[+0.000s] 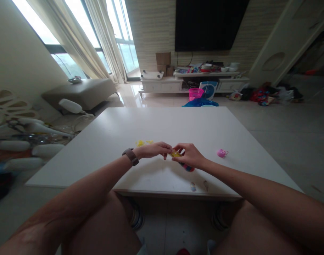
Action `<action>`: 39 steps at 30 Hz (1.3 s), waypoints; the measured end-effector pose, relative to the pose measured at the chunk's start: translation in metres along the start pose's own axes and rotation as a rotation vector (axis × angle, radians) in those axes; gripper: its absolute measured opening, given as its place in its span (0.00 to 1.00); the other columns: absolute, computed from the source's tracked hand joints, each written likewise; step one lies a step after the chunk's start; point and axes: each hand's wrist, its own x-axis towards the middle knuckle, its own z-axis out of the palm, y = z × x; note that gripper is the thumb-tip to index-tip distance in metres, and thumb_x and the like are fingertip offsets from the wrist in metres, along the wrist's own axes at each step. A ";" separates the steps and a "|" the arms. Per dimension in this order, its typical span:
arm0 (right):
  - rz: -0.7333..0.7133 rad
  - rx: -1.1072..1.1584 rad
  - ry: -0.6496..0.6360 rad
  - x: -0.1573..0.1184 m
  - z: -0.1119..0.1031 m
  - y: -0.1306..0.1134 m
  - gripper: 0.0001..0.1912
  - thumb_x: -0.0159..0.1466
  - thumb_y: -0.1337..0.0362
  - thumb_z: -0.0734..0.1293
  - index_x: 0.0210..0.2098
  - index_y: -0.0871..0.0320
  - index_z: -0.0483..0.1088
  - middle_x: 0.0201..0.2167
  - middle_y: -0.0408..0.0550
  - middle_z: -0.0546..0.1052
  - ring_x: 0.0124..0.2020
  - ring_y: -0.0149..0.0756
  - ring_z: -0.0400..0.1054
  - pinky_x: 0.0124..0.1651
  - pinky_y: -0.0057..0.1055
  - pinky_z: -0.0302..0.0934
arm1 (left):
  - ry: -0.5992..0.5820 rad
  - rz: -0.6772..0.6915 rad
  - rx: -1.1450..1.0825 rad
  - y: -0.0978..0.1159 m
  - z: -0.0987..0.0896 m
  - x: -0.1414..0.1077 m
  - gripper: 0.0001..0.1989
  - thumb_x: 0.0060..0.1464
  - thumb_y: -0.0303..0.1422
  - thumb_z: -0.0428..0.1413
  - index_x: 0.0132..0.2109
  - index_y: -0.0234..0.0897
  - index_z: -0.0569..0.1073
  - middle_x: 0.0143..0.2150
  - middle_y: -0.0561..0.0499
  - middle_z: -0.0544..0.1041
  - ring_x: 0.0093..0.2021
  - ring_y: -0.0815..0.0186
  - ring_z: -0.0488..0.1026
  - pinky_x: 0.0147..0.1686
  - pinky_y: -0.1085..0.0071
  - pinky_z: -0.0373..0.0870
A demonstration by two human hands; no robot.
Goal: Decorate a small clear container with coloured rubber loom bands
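Over the white table [119, 124], my left hand [159, 148] has its fingertips closed at the left end of a small yellow item [175, 154]. My right hand [191, 155] grips the same yellow item between thumb and fingers from the right. Beneath the right hand lies a dark, red and blue object [188, 167], partly covered by it. Small yellow pieces [140, 142] rest on the table beyond my left wrist. A round pink item [221, 153] sits to the right of my right hand. Two small flat stickers or pieces [193, 186] lie near the front edge.
Beyond the table's far edge are a blue plastic bag [200, 102] and a pink basket [195, 94]. A low TV cabinet [162, 85] stands by the wall. White-padded chair parts [45, 150] crowd the left side. My knees are below the front edge.
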 end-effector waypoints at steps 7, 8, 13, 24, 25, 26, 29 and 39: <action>-0.025 0.084 -0.020 0.002 0.001 -0.003 0.17 0.53 0.61 0.77 0.42 0.57 0.78 0.34 0.46 0.81 0.35 0.36 0.76 0.36 0.29 0.71 | 0.083 0.012 0.129 0.006 -0.010 -0.006 0.15 0.51 0.40 0.64 0.40 0.31 0.82 0.26 0.52 0.75 0.23 0.74 0.63 0.23 0.76 0.59; -0.029 0.086 -0.027 0.002 0.001 -0.003 0.17 0.53 0.61 0.77 0.42 0.57 0.78 0.34 0.46 0.81 0.35 0.36 0.76 0.36 0.30 0.72 | 0.098 0.012 0.137 0.006 -0.010 -0.006 0.15 0.50 0.40 0.64 0.39 0.31 0.82 0.26 0.52 0.75 0.23 0.74 0.63 0.22 0.76 0.58; -0.042 0.093 -0.032 0.000 0.002 -0.005 0.17 0.53 0.61 0.78 0.42 0.58 0.78 0.35 0.46 0.81 0.35 0.36 0.76 0.37 0.30 0.72 | 0.177 0.005 0.101 0.009 -0.007 -0.007 0.13 0.46 0.37 0.67 0.34 0.31 0.77 0.25 0.52 0.77 0.22 0.74 0.65 0.19 0.79 0.58; 0.043 0.137 0.050 0.001 0.001 -0.006 0.18 0.52 0.60 0.78 0.42 0.57 0.78 0.35 0.47 0.82 0.34 0.37 0.77 0.36 0.31 0.73 | 0.162 0.134 0.095 0.016 -0.011 -0.011 0.14 0.50 0.38 0.66 0.38 0.31 0.82 0.33 0.45 0.81 0.33 0.67 0.75 0.37 0.71 0.71; 0.050 0.143 0.061 0.001 0.001 -0.006 0.19 0.52 0.60 0.78 0.42 0.57 0.78 0.35 0.47 0.82 0.34 0.37 0.77 0.36 0.31 0.73 | 0.174 0.149 0.095 0.017 -0.011 -0.012 0.13 0.51 0.38 0.65 0.38 0.31 0.82 0.33 0.45 0.81 0.34 0.67 0.75 0.38 0.71 0.71; 0.055 0.151 0.069 0.001 0.001 -0.006 0.19 0.52 0.60 0.78 0.42 0.57 0.78 0.35 0.47 0.82 0.34 0.37 0.77 0.36 0.31 0.73 | 0.190 0.162 0.095 0.018 -0.010 -0.012 0.13 0.51 0.37 0.65 0.37 0.31 0.82 0.34 0.45 0.81 0.35 0.67 0.75 0.38 0.71 0.71; 0.061 0.163 0.083 0.002 0.001 -0.005 0.19 0.52 0.60 0.78 0.43 0.57 0.78 0.36 0.47 0.81 0.35 0.36 0.77 0.37 0.31 0.73 | 0.232 0.192 0.091 0.020 -0.008 -0.011 0.12 0.50 0.36 0.65 0.36 0.30 0.80 0.33 0.46 0.80 0.35 0.67 0.75 0.39 0.71 0.70; 0.056 0.163 0.103 0.003 0.001 -0.001 0.17 0.53 0.60 0.77 0.41 0.57 0.77 0.38 0.47 0.81 0.36 0.37 0.77 0.39 0.33 0.75 | 0.429 0.191 0.033 0.014 -0.011 -0.007 0.11 0.49 0.35 0.65 0.37 0.32 0.76 0.38 0.48 0.78 0.39 0.66 0.75 0.41 0.69 0.71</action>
